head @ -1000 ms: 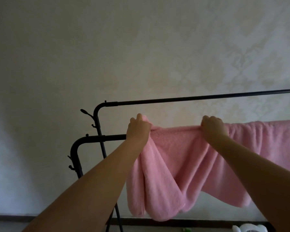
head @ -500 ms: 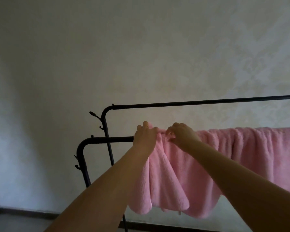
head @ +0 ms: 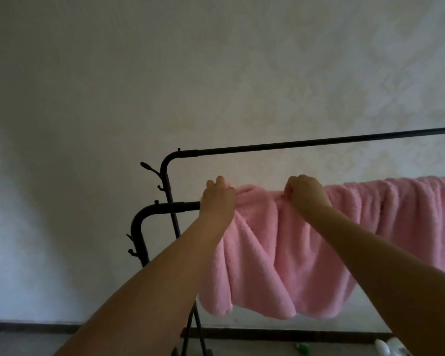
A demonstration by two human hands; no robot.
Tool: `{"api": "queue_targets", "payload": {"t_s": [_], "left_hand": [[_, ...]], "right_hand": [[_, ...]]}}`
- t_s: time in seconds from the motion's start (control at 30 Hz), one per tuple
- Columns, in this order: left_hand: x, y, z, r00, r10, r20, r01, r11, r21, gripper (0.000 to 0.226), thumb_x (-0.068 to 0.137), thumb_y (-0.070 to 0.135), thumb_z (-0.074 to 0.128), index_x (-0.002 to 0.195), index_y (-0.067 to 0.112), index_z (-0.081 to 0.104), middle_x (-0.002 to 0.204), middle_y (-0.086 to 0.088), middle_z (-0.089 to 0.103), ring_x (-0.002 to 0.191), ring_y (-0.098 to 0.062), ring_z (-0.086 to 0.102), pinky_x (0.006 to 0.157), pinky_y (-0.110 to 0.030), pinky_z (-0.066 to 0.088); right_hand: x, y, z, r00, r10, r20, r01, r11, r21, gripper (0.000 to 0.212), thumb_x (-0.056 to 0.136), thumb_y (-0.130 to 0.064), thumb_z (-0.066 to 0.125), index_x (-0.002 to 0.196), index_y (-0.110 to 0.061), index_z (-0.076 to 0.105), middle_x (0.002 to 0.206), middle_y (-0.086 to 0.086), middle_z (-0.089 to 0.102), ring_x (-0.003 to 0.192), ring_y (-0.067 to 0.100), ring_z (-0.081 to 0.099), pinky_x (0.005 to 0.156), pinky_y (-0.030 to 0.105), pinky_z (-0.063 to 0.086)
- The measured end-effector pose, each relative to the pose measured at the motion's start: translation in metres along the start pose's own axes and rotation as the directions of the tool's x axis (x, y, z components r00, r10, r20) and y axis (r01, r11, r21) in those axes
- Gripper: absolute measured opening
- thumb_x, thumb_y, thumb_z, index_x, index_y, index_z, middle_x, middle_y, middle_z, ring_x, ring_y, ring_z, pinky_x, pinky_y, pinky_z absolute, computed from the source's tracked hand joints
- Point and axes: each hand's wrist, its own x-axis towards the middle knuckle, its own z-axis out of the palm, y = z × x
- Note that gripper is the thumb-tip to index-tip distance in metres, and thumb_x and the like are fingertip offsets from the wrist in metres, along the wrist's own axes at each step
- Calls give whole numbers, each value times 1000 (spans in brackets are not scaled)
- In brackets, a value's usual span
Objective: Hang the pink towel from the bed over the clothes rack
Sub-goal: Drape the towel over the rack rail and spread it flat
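A fluffy pink towel (head: pixel 306 253) hangs in folds over the lower near bar of a black clothes rack (head: pixel 165 208), running off to the right edge of view. My left hand (head: pixel 217 201) grips the towel's left end on top of that bar. My right hand (head: pixel 306 194) pinches the towel's top edge a short way to the right. Between the two hands the cloth is bunched. The bar under the towel is hidden.
A higher rear rack bar (head: pixel 319 142) runs across behind the towel, bare. Small hooks (head: pixel 149 168) stick out at the rack's left posts. A pale patterned wall stands close behind. White and green items (head: pixel 385 346) lie on the floor at lower right.
My right hand slid left along the towel until it was next to my left hand, then moved back right a little. The towel's left part is more gathered than a second ago.
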Motion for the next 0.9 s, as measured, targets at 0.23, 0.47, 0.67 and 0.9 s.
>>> {"api": "queue_targets", "payload": {"t_s": [0.23,0.47,0.67,0.9], "left_hand": [[-12,-33,-2,1000,-7,-20,7,1000,21,33,81,-10,44,99,8,65,108,-9,45,96,-25,42,73,-29,44],[-16,-50,-5,998,-63,7,63,990,-123,30,79,-10,44,96,6,64,106,-9,47,98,-25,41,78,-30,41],[-22,-57,-15,990,-136,-32,129,977,-171,15,93,4,52,97,4,66,114,-12,46,96,-25,50,78,-29,47],[-27,-79,-24,988,-124,-97,117,991,-72,19,93,17,56,101,24,71,94,-4,55,86,-25,54,68,-31,39]], "right_hand": [[-8,18,-17,985,172,-12,-172,972,-161,16,95,-14,53,106,-9,63,100,12,63,98,28,59,83,39,53],[-9,-64,-5,996,-77,36,76,997,33,24,91,-24,63,115,-24,65,117,1,59,109,20,54,99,37,47],[-17,-130,27,976,-205,73,197,975,99,27,86,-30,69,113,-25,66,113,-3,60,106,15,56,99,33,48],[-14,-136,32,990,-140,-28,136,984,-113,17,93,-8,55,102,-17,65,98,3,62,89,18,59,82,30,51]]}}
